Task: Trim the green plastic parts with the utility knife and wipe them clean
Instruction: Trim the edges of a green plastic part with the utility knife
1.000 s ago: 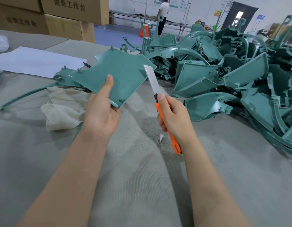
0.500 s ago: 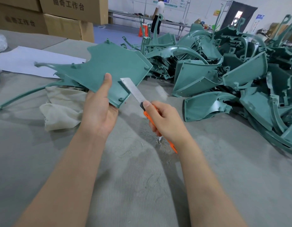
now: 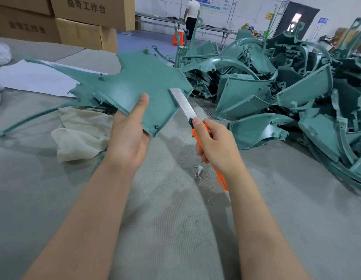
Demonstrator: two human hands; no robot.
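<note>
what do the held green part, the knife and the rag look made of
Green part: looks like moulded plastic, matte, with raised bosses and ragged flash edges. Utility knife: shiny segmented blade, apparently steel; glossy orange handle, probably plastic. Rag: creased, limp off-white cloth, fibre unclear.

"曲奇工作台" on the stacked cardboard boxes (image 3: 90, 18)

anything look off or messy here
Yes. The green plastic part in the left hand has a ragged, uneven edge on its left side, and thin shavings litter the table under the utility knife, whose blade is pushed far out.
</note>
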